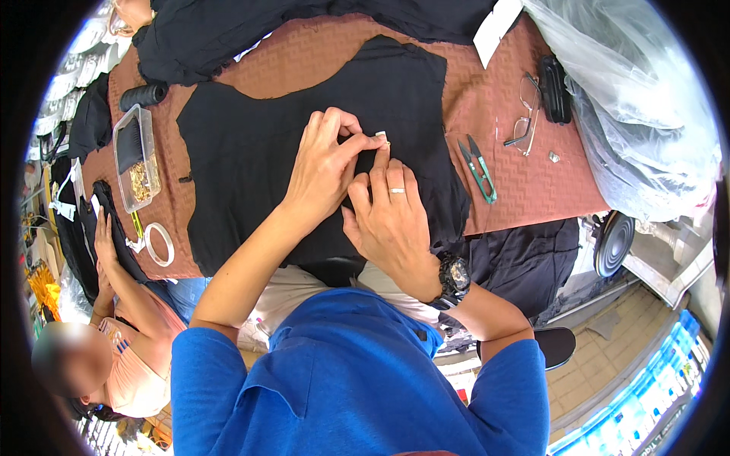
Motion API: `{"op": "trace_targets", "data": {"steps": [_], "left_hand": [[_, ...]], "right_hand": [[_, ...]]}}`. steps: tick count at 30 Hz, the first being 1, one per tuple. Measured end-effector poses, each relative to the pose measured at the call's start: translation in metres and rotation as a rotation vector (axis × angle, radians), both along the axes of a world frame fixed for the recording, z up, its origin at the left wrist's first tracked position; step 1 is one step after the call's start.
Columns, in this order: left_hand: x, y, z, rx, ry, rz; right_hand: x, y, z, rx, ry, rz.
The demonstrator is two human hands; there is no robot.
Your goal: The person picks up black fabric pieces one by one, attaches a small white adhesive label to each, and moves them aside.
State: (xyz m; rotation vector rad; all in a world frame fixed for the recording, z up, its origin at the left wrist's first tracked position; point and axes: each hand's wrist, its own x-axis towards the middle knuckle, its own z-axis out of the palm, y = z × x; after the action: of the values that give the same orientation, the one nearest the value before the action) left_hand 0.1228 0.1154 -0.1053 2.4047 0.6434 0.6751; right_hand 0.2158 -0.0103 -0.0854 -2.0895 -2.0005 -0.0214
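A piece of black fabric (251,159) lies flat on a brown table (525,190). Both my hands rest on it near its right side. My left hand (323,167) pinches a small pale tag (382,136) between thumb and forefinger. My right hand (391,220), with a ring and a black wristwatch, presses its forefinger up against the same tag from below. The two hands touch each other.
Green thread snips (479,171), spectacles (526,114) and a black case (555,87) lie to the right. A clear box of small brass parts (137,159), a tape roll (158,243) and a black spool (144,95) sit left. Another person (114,342) sits at lower left. Clear plastic bags (639,114) are far right.
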Motion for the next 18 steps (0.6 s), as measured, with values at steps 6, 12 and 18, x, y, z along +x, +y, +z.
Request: {"op": "trace_targets", "data": {"steps": [6,12,18], "left_hand": [[0.002,-0.003,-0.006,0.082,-0.013,0.010],[-0.005,0.008,0.003,-0.138,0.039,0.004],[-0.012,-0.026,0.005,0.040,-0.003,0.001]], "right_hand": [[0.005,-0.013,0.001,0.045,0.117,0.009],[0.054,0.000,0.017,0.069,0.912,-0.031],[0.086,0.037,-0.006,0.203,0.746,0.053]]}}
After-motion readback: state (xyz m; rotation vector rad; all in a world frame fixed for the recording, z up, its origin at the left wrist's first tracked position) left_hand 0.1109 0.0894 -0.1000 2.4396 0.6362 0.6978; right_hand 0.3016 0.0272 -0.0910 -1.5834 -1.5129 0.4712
